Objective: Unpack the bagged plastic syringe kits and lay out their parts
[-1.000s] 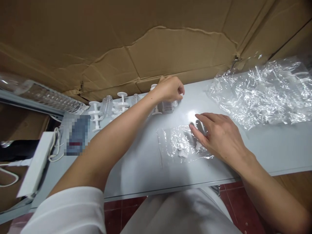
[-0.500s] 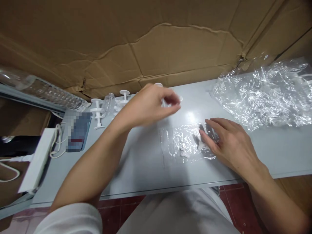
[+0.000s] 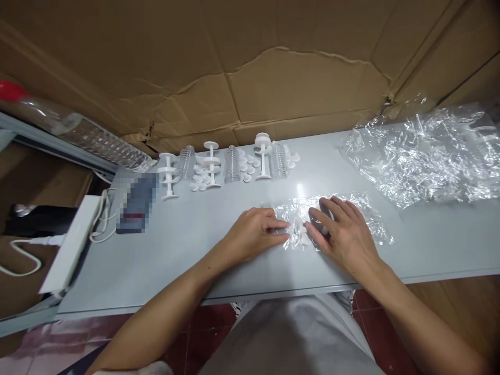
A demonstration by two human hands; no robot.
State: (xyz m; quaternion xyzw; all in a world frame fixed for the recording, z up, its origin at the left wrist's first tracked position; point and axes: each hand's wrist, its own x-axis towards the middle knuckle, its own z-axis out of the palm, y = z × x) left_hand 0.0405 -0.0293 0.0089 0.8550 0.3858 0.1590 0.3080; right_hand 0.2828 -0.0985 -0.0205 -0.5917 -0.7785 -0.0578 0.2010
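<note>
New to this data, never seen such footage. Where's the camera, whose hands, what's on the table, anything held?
No machine here: a person works with bare hands. One camera sits on their head, looking forward and down, so the arms come in from below. The left hand and right hand are on a small clear bag with little white pieces inside, lying on a grey table. The right hand lies flat and open on it; the left hand's fingertips touch its left edge, and whether they pinch it is unclear. At the back stands a row of white plungers and small ribbed clear bottles. A bigger crumpled bag lies to the right, a power strip to the left, cardboard behind.
</note>
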